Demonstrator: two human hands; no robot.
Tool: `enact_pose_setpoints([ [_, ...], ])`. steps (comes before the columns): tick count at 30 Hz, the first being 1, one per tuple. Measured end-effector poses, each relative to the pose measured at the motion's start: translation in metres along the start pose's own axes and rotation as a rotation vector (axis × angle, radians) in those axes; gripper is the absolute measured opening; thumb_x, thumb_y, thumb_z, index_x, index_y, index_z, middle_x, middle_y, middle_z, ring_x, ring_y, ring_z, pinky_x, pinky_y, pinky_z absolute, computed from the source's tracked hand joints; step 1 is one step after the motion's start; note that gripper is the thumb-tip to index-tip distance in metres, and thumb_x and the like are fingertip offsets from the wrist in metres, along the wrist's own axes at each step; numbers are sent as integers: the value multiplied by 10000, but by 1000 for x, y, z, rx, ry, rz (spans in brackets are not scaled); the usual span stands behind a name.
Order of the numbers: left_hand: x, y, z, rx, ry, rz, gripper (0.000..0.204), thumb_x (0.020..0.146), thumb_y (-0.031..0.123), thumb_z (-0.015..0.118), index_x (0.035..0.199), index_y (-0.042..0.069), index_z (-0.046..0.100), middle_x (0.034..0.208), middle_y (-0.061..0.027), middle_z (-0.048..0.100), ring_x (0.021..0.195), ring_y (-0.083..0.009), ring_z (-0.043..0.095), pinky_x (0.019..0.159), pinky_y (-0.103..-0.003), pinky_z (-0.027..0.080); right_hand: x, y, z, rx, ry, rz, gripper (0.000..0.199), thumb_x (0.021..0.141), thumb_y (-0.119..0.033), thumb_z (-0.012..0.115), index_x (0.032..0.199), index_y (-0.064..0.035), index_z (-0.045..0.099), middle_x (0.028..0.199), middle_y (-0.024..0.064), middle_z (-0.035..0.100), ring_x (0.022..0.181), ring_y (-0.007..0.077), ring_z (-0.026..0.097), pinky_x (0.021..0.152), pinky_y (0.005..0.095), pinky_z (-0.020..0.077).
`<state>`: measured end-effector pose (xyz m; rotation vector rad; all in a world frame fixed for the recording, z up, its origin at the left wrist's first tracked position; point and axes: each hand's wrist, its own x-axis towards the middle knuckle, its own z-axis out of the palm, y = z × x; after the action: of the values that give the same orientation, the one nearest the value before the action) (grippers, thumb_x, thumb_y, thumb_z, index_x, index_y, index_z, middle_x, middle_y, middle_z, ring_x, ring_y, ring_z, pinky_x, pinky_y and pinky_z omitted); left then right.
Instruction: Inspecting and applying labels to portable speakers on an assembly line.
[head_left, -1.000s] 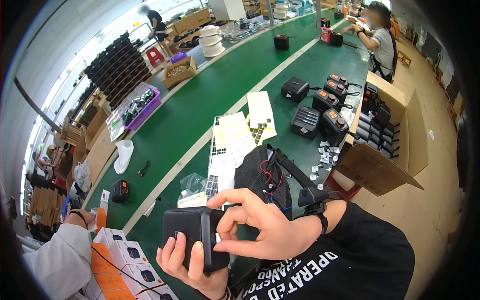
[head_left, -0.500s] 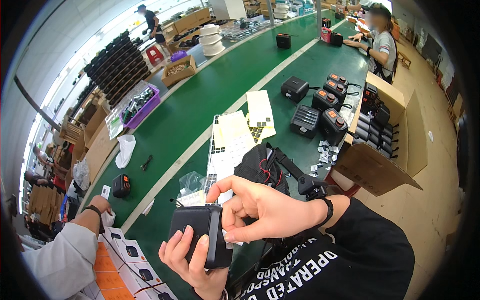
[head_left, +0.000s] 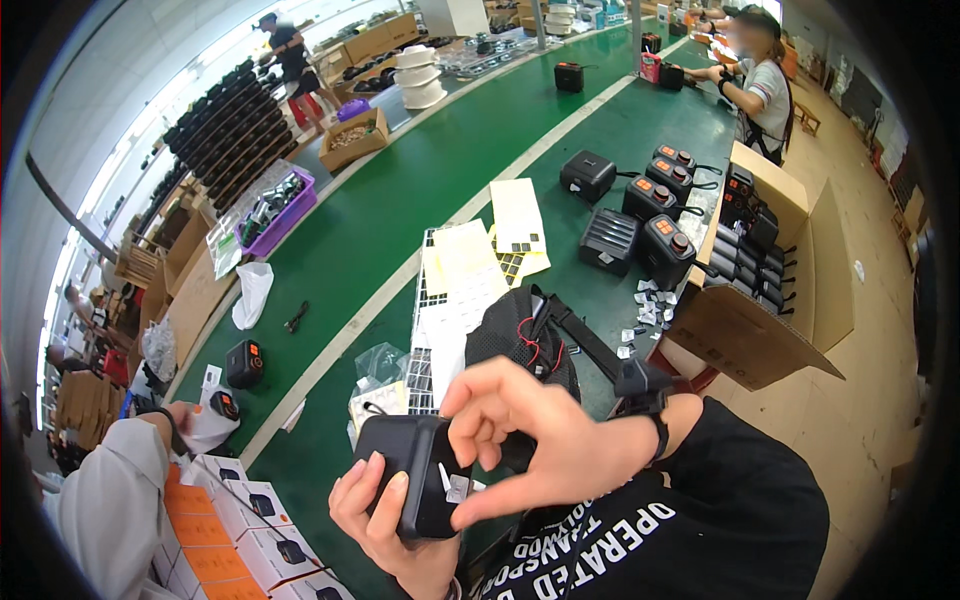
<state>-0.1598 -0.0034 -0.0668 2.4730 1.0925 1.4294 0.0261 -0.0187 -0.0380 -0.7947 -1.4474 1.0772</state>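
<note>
Black box-shaped device [head_left: 415, 487] sits at 6 o'clock in the frame, cradled from below in the left hand [head_left: 385, 525], whose fingers curl up around its lower and left edges in a firm wrap. Right hand [head_left: 530, 440] lies over the device's right face, thumb and forefinger pinched together on a small pale sticker [head_left: 455, 488] on that face; the other fingers arch loosely above. Compared with a second ago, the device is turned so the stickered face points toward the right hand, and that hand has dropped from the top edge to the sticker spot. Judgement: the label looks placed or nearly placed, with pressing-down in hand.

Just beyond, toward 12 o'clock, a black mesh pouch [head_left: 520, 335] with red cord lies on the green conveyor belt [head_left: 400, 200]. Sheets of small stickers [head_left: 455, 270] lie next to it at 11 o'clock. At 7 o'clock, a co-worker's grey sleeve [head_left: 105, 490] reaches over orange-and-white boxes [head_left: 240, 510].

Further out at 1 o'clock, several black units with orange buttons [head_left: 665, 185] stand beside an open cardboard carton [head_left: 770, 270] holding more. Far at 1 o'clock another person [head_left: 760, 85] works at the belt; at 11 o'clock a purple tray [head_left: 275, 205] and dark stacked trays [head_left: 225, 125].
</note>
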Motion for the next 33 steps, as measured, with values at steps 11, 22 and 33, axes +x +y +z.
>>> enact_pose_setpoints([
  [11, -6, -3, 4, -353, -21, -207, 793, 479, 90, 867, 1142, 95, 430, 1160, -142, 461, 1070, -268, 476, 936, -395, 391, 11, 0, -6, 474, -60, 275, 448, 812, 35, 618, 1157, 0, 334, 832, 52, 573, 714, 79, 570, 625, 191, 476],
  [22, -4, -11, 15, -621, -92, -305, 851, 472, 136, 883, 1173, 63, 406, 1155, -149, 447, 1073, -244, 492, 965, -370, 403, -29, 14, -61, -417, 406, -139, 132, 705, -1, 726, 805, -10, 640, 808, 43, 601, 699, 108, 582, 608, 228, 461],
  [33, -4, -17, 22, -499, -139, -445, 669, 565, -100, 753, 1159, -7, 460, 1112, -164, 510, 998, -255, 530, 866, -337, 451, -168, 148, -159, -994, 593, -20, 163, 744, -150, 697, 892, -82, 686, 1106, 9, 605, 1006, 248, 518, 952, 452, 352],
])
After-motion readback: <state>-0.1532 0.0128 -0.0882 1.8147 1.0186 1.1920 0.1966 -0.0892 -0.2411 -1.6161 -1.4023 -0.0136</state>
